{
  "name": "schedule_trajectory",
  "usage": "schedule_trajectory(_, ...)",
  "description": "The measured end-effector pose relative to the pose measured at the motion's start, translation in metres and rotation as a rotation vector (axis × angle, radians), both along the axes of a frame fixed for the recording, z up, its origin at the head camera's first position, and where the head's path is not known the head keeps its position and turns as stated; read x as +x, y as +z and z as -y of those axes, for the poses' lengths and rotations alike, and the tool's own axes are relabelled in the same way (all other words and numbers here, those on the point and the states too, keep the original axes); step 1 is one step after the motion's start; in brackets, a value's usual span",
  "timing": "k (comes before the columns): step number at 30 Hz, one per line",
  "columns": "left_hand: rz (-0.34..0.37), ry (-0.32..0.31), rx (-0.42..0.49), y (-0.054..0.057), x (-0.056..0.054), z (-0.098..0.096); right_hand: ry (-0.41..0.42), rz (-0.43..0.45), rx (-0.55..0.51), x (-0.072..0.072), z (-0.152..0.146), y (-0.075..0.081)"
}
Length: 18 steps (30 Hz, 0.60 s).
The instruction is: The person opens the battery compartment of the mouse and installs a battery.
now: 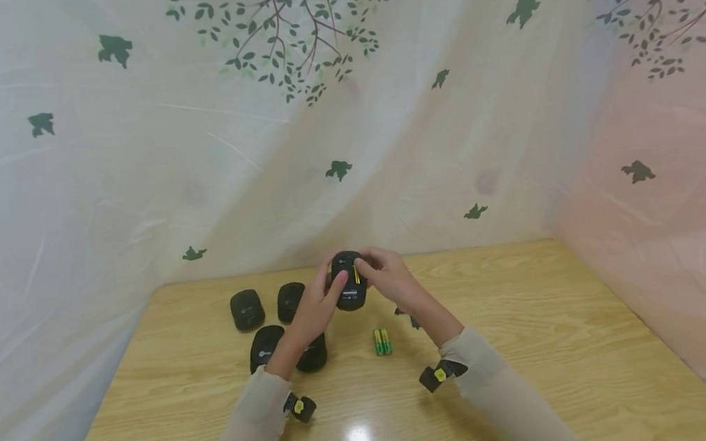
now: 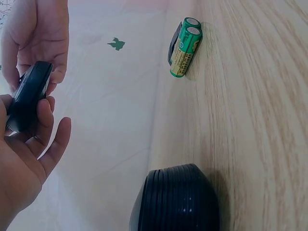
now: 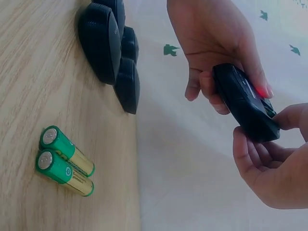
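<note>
1. Pale leaf-printed cloth [image 1: 288,198] hangs behind; the wooden table [image 1: 525,317] fills the lower part of the frame.
2. Left hand [image 1: 315,308] is curled round the black mouse [image 1: 351,293], at the centre of the frame, with its thumb on the upward face — a steady hold, worth keeping.
3. Right hand [image 1: 389,275] pinches the mouse at its right edge, thumb beside a yellow strip [image 1: 356,275], probably a battery.
4. I would check the polarity first, then press gently; forcing may bend a contact.
5. Two green batteries [image 1: 382,342] lie together below, slightly right; better not to roll them.
6. Small dark piece [image 1: 415,322], partly hidden at lower right, is maybe the cover — avoid sweeping it away.
7. Four other dark mice [image 1: 247,310] rest left of centre.
</note>
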<state>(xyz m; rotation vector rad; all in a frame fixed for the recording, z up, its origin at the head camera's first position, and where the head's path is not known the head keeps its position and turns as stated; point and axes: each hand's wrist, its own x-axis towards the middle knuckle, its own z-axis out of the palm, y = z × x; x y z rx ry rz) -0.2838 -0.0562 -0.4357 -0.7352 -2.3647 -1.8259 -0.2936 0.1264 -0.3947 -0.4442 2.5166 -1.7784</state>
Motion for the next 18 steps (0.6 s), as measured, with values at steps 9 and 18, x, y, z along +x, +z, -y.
schedule_trajectory(9,-0.004,-0.022,0.02,-0.0048,-0.003,0.0006,0.018,-0.024,0.051,-0.0012,-0.0016,0.0017)
schedule_trajectory(18,-0.019,-0.024,0.025,-0.0077,-0.0036,0.0036,0.084,0.007,0.093,-0.0046,-0.0072,0.0025)
